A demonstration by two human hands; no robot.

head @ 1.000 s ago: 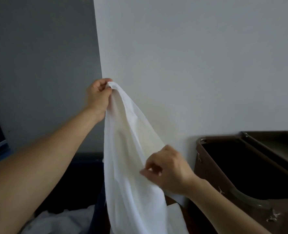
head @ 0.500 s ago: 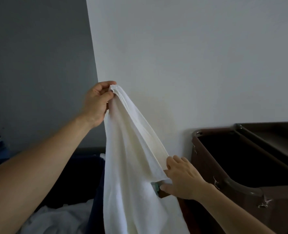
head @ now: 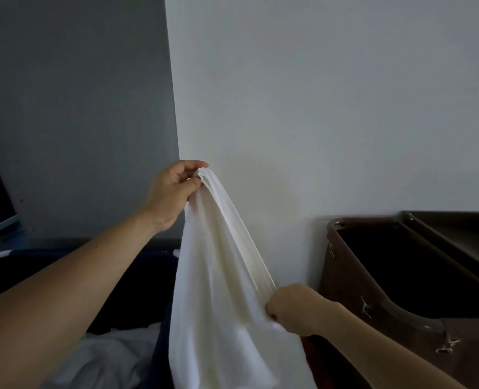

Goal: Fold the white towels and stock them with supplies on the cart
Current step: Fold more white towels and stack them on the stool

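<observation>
Your left hand (head: 173,195) is raised in front of the wall (head: 331,108), thumb and curled fingers (head: 189,168) pinching a bunched corner of the towel (head: 218,299), so the cloth hangs free in the air and its own weight pulls it straight. Your right hand (head: 295,310) sits lower and to the right, closed in a fist round the towel's side edge; its fingertips are hidden inside the fold, so you cannot tell how many layers they hold. That edge runs taut from one hand to the other, which looks like the way to find the next corner and open the towel out flat. The rest of the cloth drops below the bottom of the view. The towel hangs between a dark bin (head: 137,279) on the left, where more white linen (head: 112,357) lies heaped, and the brown cart (head: 367,220) on the right, just beside your right wrist. No fold is made yet, so the job appears to be at an early stage for this piece. Next you will likely want the right hand at the far corner, level with the left, with the edge stretched between them. A slack grip could let the bunched corner slip.
</observation>
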